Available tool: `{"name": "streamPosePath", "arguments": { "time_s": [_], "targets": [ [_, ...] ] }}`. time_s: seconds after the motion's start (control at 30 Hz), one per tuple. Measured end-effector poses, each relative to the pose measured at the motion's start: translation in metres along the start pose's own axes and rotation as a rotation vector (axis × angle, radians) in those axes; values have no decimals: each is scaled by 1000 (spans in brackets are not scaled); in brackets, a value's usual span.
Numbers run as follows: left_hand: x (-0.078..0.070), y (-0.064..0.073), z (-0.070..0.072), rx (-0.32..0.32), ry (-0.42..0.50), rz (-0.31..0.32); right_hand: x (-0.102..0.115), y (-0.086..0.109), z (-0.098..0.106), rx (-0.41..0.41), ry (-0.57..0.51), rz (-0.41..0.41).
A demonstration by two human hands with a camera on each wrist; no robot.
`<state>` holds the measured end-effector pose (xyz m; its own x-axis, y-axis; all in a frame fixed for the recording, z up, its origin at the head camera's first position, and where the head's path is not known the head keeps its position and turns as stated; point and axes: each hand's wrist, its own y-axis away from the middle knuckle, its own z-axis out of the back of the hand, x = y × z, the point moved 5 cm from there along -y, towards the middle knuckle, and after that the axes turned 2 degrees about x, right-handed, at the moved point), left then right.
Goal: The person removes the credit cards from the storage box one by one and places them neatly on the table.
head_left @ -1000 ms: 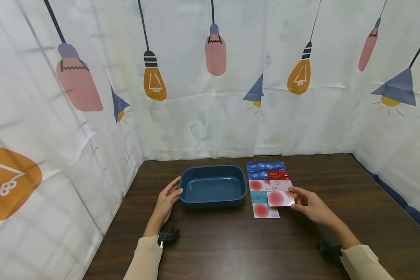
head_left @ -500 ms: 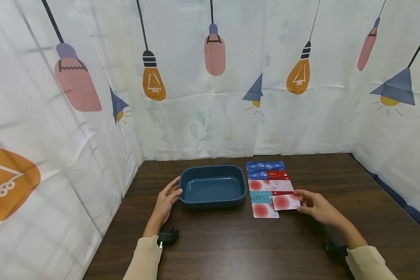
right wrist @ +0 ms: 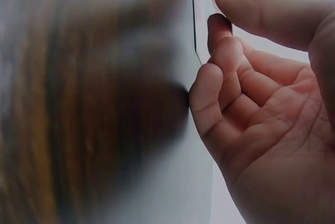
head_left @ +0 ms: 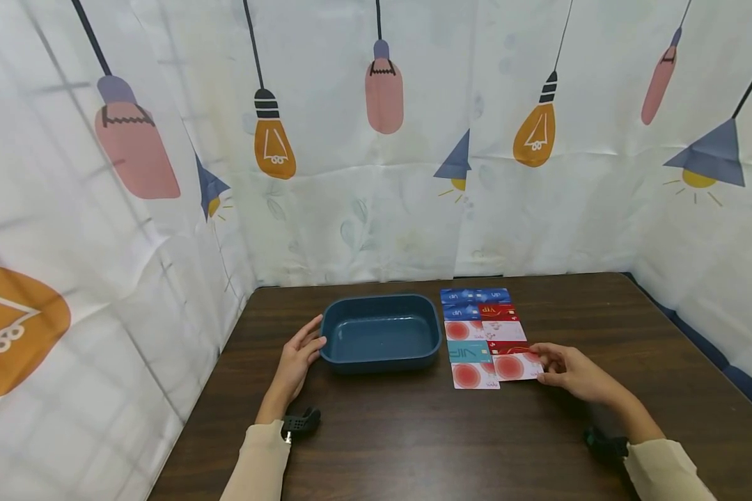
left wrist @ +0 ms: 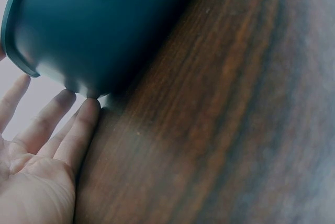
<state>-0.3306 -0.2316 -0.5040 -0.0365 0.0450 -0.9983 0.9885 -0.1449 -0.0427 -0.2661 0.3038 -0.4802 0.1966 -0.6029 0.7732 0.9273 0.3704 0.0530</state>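
My right hand point(head_left: 573, 372) pinches the right edge of a white card with a red circle point(head_left: 511, 367) between thumb and fingertips. This card lies at the near end of the right column of cards, overlapping a red card point(head_left: 505, 347). In the right wrist view, the thumb presses on the card's edge and the other fingers are curled near the table. My left hand point(head_left: 296, 365) rests at the left end of a dark blue rectangular tub point(head_left: 382, 365). Its fairly straight fingertips touch the tub's outer wall point(left wrist: 89, 35) in the left wrist view.
Overlapping cards lie in two columns right of the tub, among them a blue card point(head_left: 457, 296), a red VIP card point(head_left: 494, 311) and a teal card point(head_left: 468, 352). Printed cloth point(head_left: 363, 209) surrounds the brown wooden table point(head_left: 413, 438).
My right hand has drawn the red-circle card towards me and to the right, uncovering the red card beneath it. The left hand and tub have stayed in place.
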Motion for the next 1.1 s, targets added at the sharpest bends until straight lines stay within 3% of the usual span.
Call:
{"name": "streamPosePath", "arguments": {
  "time_s": [1.1],
  "targets": [
    [1,0,1,-6,-11,11,-4,7,2,134,-27,4]
  ]
}}
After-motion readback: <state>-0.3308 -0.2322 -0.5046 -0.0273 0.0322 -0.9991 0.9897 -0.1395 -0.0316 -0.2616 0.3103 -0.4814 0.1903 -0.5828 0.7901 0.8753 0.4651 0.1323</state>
